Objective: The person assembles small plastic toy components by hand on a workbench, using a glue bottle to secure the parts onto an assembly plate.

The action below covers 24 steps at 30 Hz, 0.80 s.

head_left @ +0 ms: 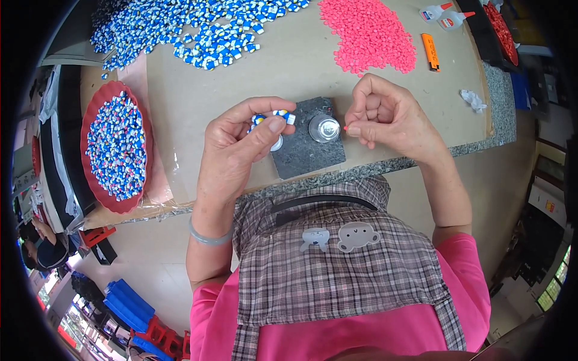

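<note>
My left hand (244,129) is closed around several small blue-and-white pieces (284,115) with touches of yellow, one jutting out between thumb and fingers. Between the thumb and forefinger of my right hand (385,117) sits a tiny red-pink bit (345,128). A dark grey slab (307,157) lies on the table between both hands. On it stands a small clear round dish (325,129), close to my right fingertips. A second small round whitish thing (277,144) is partly hidden under my left hand.
Blue-and-white pieces (217,45) and pink bits (370,36) are heaped at the back. A red scalloped tray (122,205) of finished-looking pieces stands left. Far right are glue bottles (454,21), an orange flat tool (430,52), crumpled plastic (473,100) and a dark container (481,39).
</note>
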Motion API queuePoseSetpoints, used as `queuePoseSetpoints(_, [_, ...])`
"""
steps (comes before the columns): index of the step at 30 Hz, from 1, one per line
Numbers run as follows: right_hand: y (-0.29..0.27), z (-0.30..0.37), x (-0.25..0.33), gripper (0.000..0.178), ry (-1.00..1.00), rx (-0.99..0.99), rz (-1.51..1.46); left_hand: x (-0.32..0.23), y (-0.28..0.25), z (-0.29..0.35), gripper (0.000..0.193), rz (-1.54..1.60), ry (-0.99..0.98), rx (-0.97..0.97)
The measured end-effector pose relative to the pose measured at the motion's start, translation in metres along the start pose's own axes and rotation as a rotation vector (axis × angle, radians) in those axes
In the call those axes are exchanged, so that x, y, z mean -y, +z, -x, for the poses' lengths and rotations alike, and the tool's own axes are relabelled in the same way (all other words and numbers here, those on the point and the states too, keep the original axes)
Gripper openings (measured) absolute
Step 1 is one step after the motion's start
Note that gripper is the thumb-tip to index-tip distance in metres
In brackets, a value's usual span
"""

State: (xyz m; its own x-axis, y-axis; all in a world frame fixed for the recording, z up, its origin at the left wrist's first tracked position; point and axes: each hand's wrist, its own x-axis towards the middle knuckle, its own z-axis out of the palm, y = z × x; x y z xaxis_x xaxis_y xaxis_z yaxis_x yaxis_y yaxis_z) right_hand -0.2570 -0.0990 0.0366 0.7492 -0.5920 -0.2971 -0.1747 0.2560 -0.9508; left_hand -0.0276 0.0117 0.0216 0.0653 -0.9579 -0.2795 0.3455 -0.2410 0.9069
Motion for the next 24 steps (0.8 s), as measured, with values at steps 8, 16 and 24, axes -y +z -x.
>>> queuePoseSetpoints(8, [0.007, -0.004, 0.006, 0.021, 0.066, -0.032, 0.153, 0.000, 0.001, 0.002, 0.025, -0.002, 0.021, 0.004])
queuePoseSetpoints(16, [0.010, 0.000, 0.014, 0.027, 0.058, -0.011, 0.150, -0.001, 0.015, 0.006, 0.021, -0.047, 0.061, 0.031])
queuePoseSetpoints(24, [0.022, 0.006, 0.015, 0.025, -0.104, -0.064, 0.002, 0.008, 0.027, 0.004, 0.020, -0.359, 0.200, 0.089])
